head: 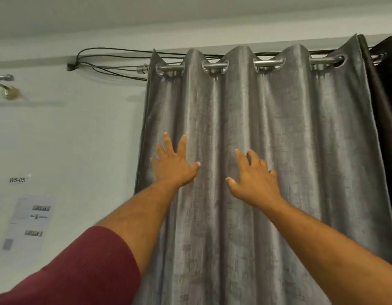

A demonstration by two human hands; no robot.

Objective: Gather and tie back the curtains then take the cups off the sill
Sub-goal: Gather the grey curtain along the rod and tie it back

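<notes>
A grey velvet curtain (267, 119) hangs in folds from metal eyelets on a steel rod (267, 62) and fills the middle and right of the view. My left hand (175, 164) lies flat against the curtain near its left edge, fingers spread. Further right, my right hand (254, 179) also rests on the fabric with fingers apart. Neither hand grips a fold. A darker curtain (386, 111) hangs at the far right, next to the grey one. No cups or sill are in view.
Black cables (107, 62) run along the wall to the rod's left end. A wall bracket (6, 84) sticks out at far left. A printed sheet (28, 223) and a "WS-05" label (17, 180) are stuck on the pale wall.
</notes>
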